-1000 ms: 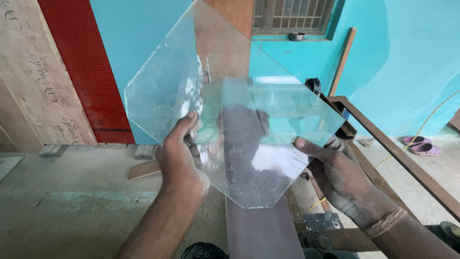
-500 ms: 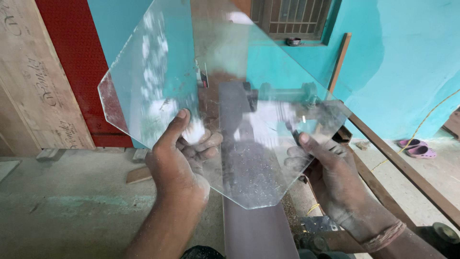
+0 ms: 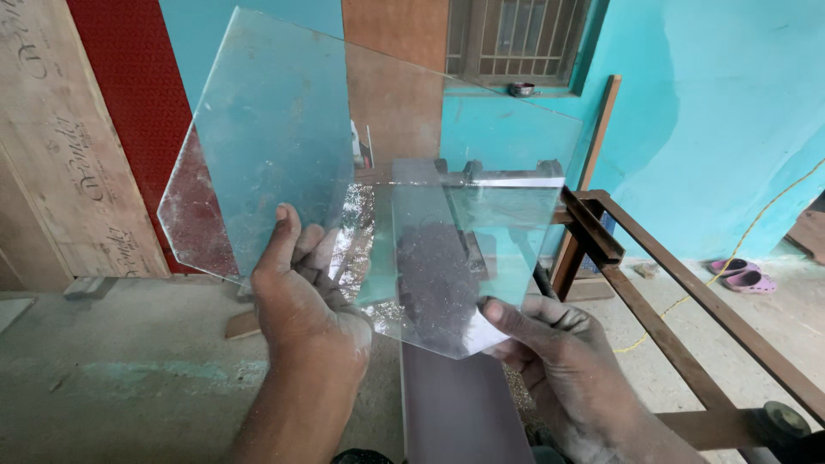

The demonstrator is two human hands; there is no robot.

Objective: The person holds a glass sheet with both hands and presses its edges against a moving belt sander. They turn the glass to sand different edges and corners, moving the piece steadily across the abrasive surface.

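Note:
I hold two clear glass panes with clipped corners up in front of me. My left hand (image 3: 305,296) grips the larger pane (image 3: 266,129) at its lower edge, thumb in front and fingers behind; it rises tilted to the upper left. My right hand (image 3: 559,361) holds the smaller pane (image 3: 481,241) by its lower right corner. The smaller pane overlaps the larger one in front. Both carry dusty smears. Through the glass a dark machine part shows blurred.
A dark flat belt or rail (image 3: 455,404) runs below the panes. A rusty metal frame (image 3: 679,301) stretches to the right. Wooden boards (image 3: 60,146) and a red panel (image 3: 129,103) lean on the left wall. Pink sandals (image 3: 743,277) lie on the floor by the turquoise wall.
Both panes have swung upward and to the left, now standing more upright. My left hand has shifted lower on the large pane; my right hand stays under the small pane's corner.

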